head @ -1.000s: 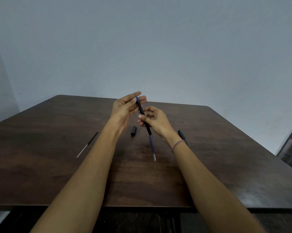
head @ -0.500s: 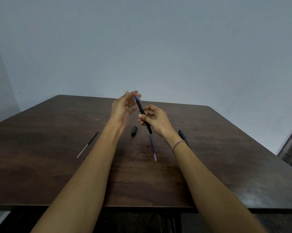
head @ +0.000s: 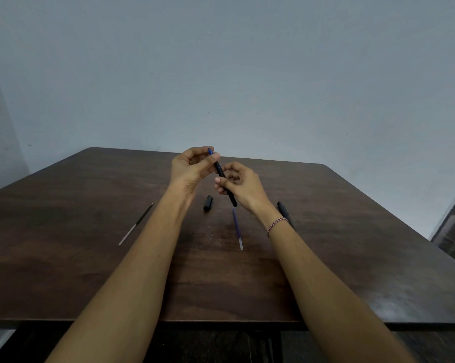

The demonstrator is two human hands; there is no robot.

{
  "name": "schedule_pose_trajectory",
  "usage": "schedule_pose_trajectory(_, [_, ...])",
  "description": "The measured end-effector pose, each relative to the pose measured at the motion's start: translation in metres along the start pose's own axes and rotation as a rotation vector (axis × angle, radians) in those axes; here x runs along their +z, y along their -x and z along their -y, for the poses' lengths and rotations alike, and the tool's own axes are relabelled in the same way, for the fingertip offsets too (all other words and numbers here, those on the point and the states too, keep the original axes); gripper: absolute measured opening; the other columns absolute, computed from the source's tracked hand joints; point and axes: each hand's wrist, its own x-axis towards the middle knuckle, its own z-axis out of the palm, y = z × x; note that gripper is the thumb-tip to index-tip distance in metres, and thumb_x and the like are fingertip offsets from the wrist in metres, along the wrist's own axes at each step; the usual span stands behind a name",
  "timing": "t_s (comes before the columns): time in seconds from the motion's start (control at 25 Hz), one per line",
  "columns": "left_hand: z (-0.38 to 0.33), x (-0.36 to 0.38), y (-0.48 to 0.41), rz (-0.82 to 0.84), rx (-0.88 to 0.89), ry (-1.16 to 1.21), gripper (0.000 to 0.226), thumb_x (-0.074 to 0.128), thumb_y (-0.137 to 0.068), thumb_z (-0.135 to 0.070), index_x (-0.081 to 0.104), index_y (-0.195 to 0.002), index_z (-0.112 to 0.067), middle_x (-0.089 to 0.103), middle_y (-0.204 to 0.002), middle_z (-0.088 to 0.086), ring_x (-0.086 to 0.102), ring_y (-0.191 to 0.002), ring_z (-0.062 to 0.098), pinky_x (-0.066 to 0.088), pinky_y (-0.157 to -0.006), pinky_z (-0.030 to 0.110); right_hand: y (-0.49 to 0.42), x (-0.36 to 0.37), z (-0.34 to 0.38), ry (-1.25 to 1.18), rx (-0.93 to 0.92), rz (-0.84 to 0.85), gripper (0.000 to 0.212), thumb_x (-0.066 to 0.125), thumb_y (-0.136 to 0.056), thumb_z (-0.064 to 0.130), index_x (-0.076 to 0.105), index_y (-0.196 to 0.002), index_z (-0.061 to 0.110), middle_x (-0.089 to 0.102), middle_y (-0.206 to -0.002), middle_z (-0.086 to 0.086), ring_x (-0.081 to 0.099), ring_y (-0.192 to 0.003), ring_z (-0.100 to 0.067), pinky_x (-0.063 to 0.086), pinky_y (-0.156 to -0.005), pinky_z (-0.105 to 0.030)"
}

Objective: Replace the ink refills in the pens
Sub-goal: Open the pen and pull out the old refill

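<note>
My right hand [head: 243, 188] grips a black pen [head: 225, 179] by its lower half and holds it tilted above the table, blue tip [head: 210, 151] up. My left hand [head: 191, 167] is curled at the top of the pen, thumb and fingers pinching the blue tip. A blue ink refill [head: 237, 229] lies on the table just below the pen's lower end. A black cap [head: 208, 203] lies to the left of it. A thin dark refill [head: 136, 227] lies further left. A second black pen [head: 283, 208] lies behind my right wrist, partly hidden.
The dark wooden table [head: 90, 271] stands against a plain grey wall. Its front edge is near my elbows. A doorway and darker floor show at the far right [head: 454, 226].
My left hand's fingers, spread open half a second ago, have curled shut around the pen's blue tip. My right hand and the pen have stayed nearly still.
</note>
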Motion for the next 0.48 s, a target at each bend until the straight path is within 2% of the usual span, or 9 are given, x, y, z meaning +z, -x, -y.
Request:
schedule_pose_trajectory(0.12, [0.0005,0.0013,-0.0008,-0.013,-0.012,0.014,0.011,0.069,-0.079,-0.002,0.065,-0.088,-0.007,0.065,-0.084,0.003,0.065,-0.081,0.012,0.056,-0.068,0.022,0.0004,0.0,0.0004,0.016,-0.003,-0.006,0.022,0.067,-0.086,0.008,0.058,-0.106,0.006,0.066,-0.077,-0.004,0.066,-0.066,-0.012,0.058,-0.071,-0.023])
schedule_pose_trajectory(0.2, [0.0006,0.0002,-0.0021,0.049,-0.034,0.039,0.017,0.062,-0.086,-0.007,0.065,-0.102,-0.002,0.067,-0.097,0.005,0.066,-0.093,0.015,0.056,-0.073,0.023,0.0006,-0.0015,0.0015,0.005,0.0,-0.026,0.02,0.067,-0.086,0.008,0.058,-0.104,0.007,0.066,-0.078,-0.005,0.066,-0.066,-0.012,0.058,-0.07,-0.022])
schedule_pose_trajectory(0.32, [0.0021,-0.0017,-0.0028,0.157,-0.052,0.025,0.03,0.052,-0.089,0.005,0.058,-0.118,0.001,0.067,-0.107,0.004,0.064,-0.105,0.016,0.056,-0.082,0.025,0.0013,-0.0029,0.0026,0.004,-0.002,-0.051,0.018,0.066,-0.087,0.008,0.056,-0.102,0.009,0.066,-0.079,-0.005,0.066,-0.067,-0.012,0.058,-0.068,-0.021])
schedule_pose_trajectory(0.48, [0.0046,-0.0031,0.001,0.164,-0.002,-0.026,0.03,0.055,-0.085,0.009,0.061,-0.114,0.0,0.068,-0.106,0.011,0.068,-0.096,0.018,0.055,-0.084,0.026,0.0028,-0.0017,0.0032,0.024,-0.022,-0.053,0.018,0.065,-0.088,0.007,0.057,-0.105,0.008,0.066,-0.078,-0.004,0.065,-0.066,-0.013,0.058,-0.068,-0.021])
